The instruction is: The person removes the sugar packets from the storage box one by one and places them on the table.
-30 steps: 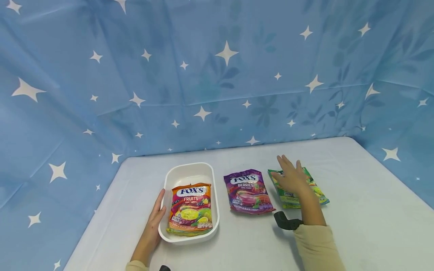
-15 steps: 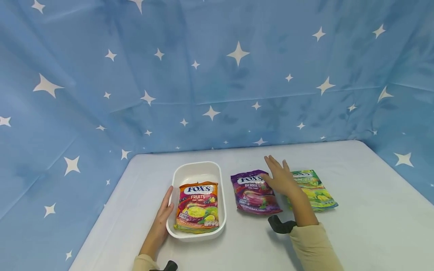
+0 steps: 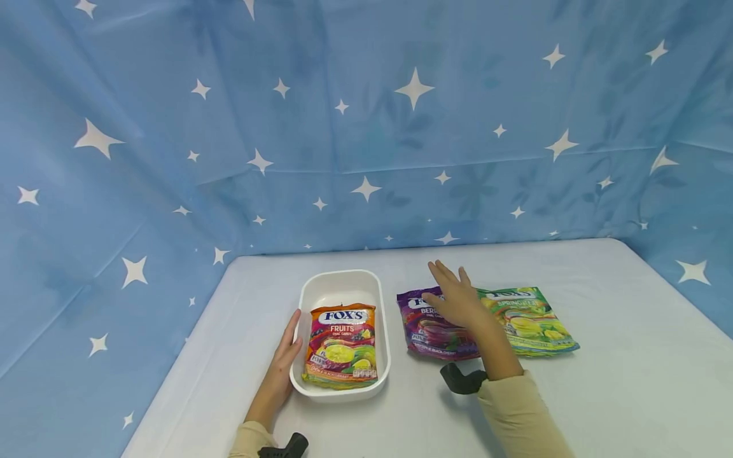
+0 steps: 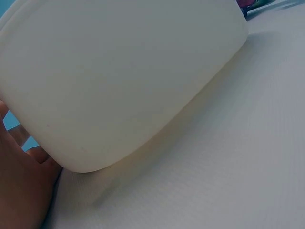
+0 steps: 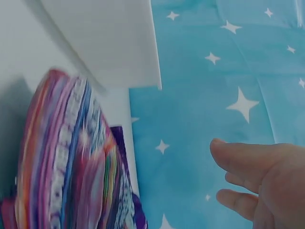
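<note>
A white plastic tub (image 3: 385, 356) holds an orange-red candy bag (image 3: 340, 346) marked Fruits. My left hand (image 3: 279, 369) rests with extended fingers against the tub's left side; the left wrist view shows the tub's outer wall (image 4: 124, 86) close up beside that hand (image 4: 24, 181). Above the purple Berries candy bag (image 3: 435, 334) hovers my right hand (image 3: 460, 305), fingers spread and holding nothing. In the right wrist view this hand (image 5: 267, 176) is apart from the purple bag (image 5: 81, 162). Whether it touches the bag in the head view is hard to tell.
A green Spring Tea candy bag (image 3: 529, 321) lies right of the purple one, partly behind my right forearm. The white-covered table (image 3: 618, 394) ends at a blue star-printed backdrop (image 3: 366, 127). A black wrist mount (image 3: 460, 380) sticks out from my right wrist.
My right hand has moved left, from over the green bag to over the purple one. The view has shifted slightly. My left hand stays at the tub.
</note>
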The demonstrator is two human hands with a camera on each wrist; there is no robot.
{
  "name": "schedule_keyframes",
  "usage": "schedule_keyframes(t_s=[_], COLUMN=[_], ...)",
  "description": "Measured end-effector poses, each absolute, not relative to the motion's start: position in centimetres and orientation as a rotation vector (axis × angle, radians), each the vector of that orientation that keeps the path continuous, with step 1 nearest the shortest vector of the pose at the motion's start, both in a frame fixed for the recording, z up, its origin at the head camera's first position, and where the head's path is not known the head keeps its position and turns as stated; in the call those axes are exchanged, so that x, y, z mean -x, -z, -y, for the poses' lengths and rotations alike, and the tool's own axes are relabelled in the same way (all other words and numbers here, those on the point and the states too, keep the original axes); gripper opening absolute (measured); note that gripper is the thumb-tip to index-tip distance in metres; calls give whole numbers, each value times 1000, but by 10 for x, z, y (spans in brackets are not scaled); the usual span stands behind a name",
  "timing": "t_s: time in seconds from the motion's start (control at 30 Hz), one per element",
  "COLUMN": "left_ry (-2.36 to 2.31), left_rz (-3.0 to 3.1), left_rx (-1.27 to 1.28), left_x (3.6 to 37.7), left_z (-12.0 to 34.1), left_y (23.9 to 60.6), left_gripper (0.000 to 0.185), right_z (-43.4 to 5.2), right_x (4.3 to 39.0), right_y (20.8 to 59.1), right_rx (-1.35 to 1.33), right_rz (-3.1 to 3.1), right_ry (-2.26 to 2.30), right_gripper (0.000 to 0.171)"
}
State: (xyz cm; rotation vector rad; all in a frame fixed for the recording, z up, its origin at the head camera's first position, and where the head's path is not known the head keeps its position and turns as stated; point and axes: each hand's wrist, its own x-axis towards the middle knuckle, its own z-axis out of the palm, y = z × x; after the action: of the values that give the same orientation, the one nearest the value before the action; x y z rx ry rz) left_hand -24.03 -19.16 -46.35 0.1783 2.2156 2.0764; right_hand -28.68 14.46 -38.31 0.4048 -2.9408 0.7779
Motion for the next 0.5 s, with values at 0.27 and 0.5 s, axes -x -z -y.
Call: schedule_keyframes(t_s=[0.27, 0.5], left_ry=[-2087, -2098], left_rz=[-2214, -2210], left_rx=[-178, -175], left_x=[240, 241], left_z=[191, 191], left_y=[461, 463], left_gripper=[53, 53], right_z=[-126, -112], right_x=[289, 287], right_y=[378, 374], right_rx=[-414, -427], right_rz=[2971, 2981], right_ry=[-792, -780], right_gripper=[67, 67])
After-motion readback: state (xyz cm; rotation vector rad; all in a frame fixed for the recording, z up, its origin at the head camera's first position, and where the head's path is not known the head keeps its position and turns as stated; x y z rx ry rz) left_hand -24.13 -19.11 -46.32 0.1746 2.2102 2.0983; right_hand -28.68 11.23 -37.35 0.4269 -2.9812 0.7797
